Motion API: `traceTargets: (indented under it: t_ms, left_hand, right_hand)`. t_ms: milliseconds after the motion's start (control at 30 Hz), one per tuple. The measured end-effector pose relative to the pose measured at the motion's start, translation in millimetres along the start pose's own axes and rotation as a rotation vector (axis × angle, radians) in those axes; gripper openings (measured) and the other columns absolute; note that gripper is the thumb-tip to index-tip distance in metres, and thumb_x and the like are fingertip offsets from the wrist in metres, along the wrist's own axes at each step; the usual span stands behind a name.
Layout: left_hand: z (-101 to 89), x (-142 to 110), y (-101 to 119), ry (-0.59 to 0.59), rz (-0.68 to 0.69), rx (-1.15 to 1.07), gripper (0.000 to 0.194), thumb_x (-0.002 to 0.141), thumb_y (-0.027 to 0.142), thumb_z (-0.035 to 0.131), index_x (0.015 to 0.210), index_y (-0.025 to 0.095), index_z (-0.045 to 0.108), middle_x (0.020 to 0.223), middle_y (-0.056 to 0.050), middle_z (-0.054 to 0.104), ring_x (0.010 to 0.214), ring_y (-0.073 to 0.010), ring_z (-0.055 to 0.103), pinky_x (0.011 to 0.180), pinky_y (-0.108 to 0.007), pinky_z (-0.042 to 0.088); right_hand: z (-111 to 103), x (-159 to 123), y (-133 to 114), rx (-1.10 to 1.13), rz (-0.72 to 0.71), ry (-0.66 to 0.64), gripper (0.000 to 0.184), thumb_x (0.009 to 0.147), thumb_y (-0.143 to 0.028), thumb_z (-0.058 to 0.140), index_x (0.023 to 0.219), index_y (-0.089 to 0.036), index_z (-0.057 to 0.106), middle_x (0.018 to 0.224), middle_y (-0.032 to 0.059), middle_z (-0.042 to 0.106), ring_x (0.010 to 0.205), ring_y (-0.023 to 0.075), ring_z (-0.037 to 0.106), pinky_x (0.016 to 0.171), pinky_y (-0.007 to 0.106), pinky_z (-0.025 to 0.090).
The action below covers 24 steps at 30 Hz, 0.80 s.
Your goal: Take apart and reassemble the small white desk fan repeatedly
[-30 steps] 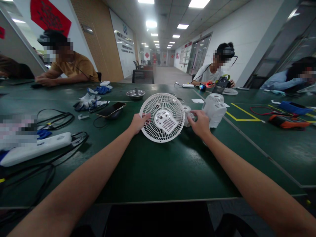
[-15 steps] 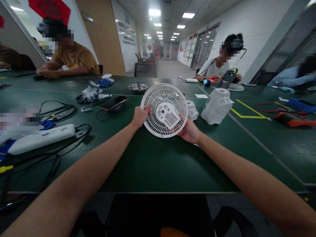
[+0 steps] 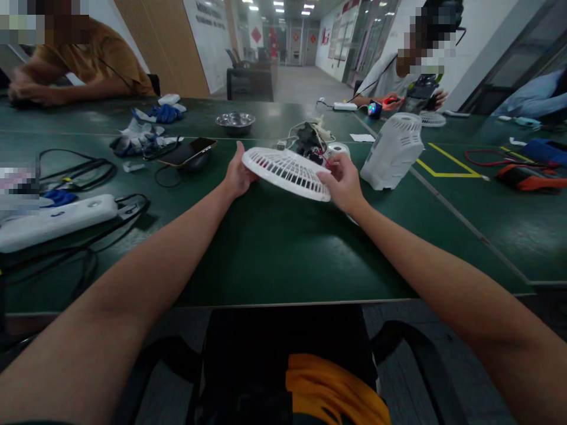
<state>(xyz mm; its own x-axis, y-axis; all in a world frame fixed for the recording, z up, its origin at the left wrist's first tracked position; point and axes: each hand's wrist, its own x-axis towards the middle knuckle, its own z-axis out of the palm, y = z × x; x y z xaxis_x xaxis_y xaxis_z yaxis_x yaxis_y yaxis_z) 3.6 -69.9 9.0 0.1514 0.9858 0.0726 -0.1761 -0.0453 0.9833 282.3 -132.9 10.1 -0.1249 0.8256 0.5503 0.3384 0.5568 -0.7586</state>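
Note:
A white round fan grille (image 3: 287,171) is tilted nearly flat above the green table, its near edge toward me. My left hand (image 3: 239,176) holds its left rim, thumb up and fingers partly hidden beneath. At the right rim, my right hand (image 3: 348,184) is closed with its thumb against the edge; its other fingers curl close to some thin wires. Just behind the grille is a dark motor assembly (image 3: 308,139) with pale and red wires. A small white vented part (image 3: 340,149) shows partly behind my right fingers. The white fan housing (image 3: 393,154) stands to the right.
A metal bowl (image 3: 235,122) sits farther back. On the left are a phone (image 3: 195,152), gloves (image 3: 137,139), a white power strip (image 3: 62,221) and black cables. An orange multimeter (image 3: 529,177) lies at right. Two people work across the table; another is at far right.
The grille has tipped from facing me to nearly flat, bringing the motor and wires behind it into view. My right hand has moved from behind the grille to its right rim. The view tilts down.

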Motion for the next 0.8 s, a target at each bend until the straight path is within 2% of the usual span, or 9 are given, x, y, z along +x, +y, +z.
traceTargets:
  t_ms: [67,167,333,500,600,700,800]
  left_hand:
    - [-3.3,-0.6,1.7,-0.125,-0.075,-0.11,0.075,0.101,0.065,0.019,0.108,0.005,0.063,0.096,-0.017,0.073,0.106,-0.0269,0.067,0.093,-0.041,0.053]
    - [-9.0,-0.5,2.0,-0.179,-0.1,-0.224,0.063,0.104,0.054,0.023,0.111,0.003,0.06,0.099,-0.017,0.073,0.108,-0.0257,0.066,0.1,-0.044,0.051]
    - [-11.3,-0.4,-0.7,-0.131,-0.095,-0.252,0.042,0.102,0.041,0.035,0.109,0.009,0.06,0.096,-0.012,0.074,0.11,-0.0241,0.066,0.106,-0.044,0.048]
    - [-9.0,1.0,-3.8,-0.075,-0.08,-0.283,0.035,0.101,0.035,0.038,0.104,0.009,0.061,0.093,-0.011,0.074,0.107,-0.0233,0.067,0.105,-0.043,0.049]
    - [-7.8,2.2,-3.7,-0.046,-0.1,-0.293,0.035,0.1,0.036,0.04,0.102,0.011,0.063,0.088,-0.011,0.074,0.102,-0.0236,0.069,0.101,-0.042,0.053]
    - [-6.2,2.8,-2.1,0.047,-0.128,-0.308,0.026,0.098,0.033,0.046,0.094,0.015,0.064,0.078,-0.008,0.072,0.091,-0.0226,0.072,0.092,-0.038,0.058]
    - [-5.5,3.7,-0.7,0.068,-0.148,-0.326,0.021,0.096,0.028,0.049,0.088,0.016,0.064,0.074,-0.006,0.071,0.079,-0.0203,0.071,0.084,-0.035,0.06]
  right_hand:
    - [2.8,-1.7,-0.4,-0.136,-0.082,-0.028,0.052,0.072,-0.063,0.077,0.1,-0.026,0.054,0.079,-0.0029,0.055,0.069,0.0149,0.051,0.066,0.033,0.047]
    - [6.8,-3.6,-0.9,-0.264,-0.163,-0.052,0.052,0.07,-0.064,0.078,0.096,-0.025,0.056,0.082,-0.0017,0.059,0.07,0.0156,0.052,0.071,0.035,0.048]
    - [6.4,-4.4,2.1,-0.311,-0.195,-0.066,0.053,0.073,-0.067,0.075,0.1,-0.024,0.057,0.084,-0.001,0.06,0.072,0.0163,0.054,0.074,0.037,0.05]
    - [3.7,-4.6,1.7,-0.318,-0.19,-0.084,0.056,0.072,-0.068,0.075,0.102,-0.024,0.057,0.085,-0.0006,0.061,0.074,0.0179,0.056,0.077,0.038,0.051]
    - [2.4,-3.6,0.2,-0.32,-0.18,-0.097,0.055,0.072,-0.067,0.075,0.103,-0.025,0.056,0.086,-0.0003,0.062,0.074,0.0183,0.056,0.076,0.039,0.05]
    - [0.6,-3.0,-2.0,-0.315,-0.157,-0.114,0.053,0.073,-0.064,0.076,0.102,-0.025,0.056,0.09,0.0013,0.063,0.075,0.0189,0.057,0.076,0.039,0.051]
    - [-2.0,-2.9,-3.7,-0.306,-0.125,-0.128,0.05,0.074,-0.061,0.076,0.103,-0.024,0.057,0.095,0.0037,0.065,0.079,0.0209,0.059,0.078,0.041,0.052]
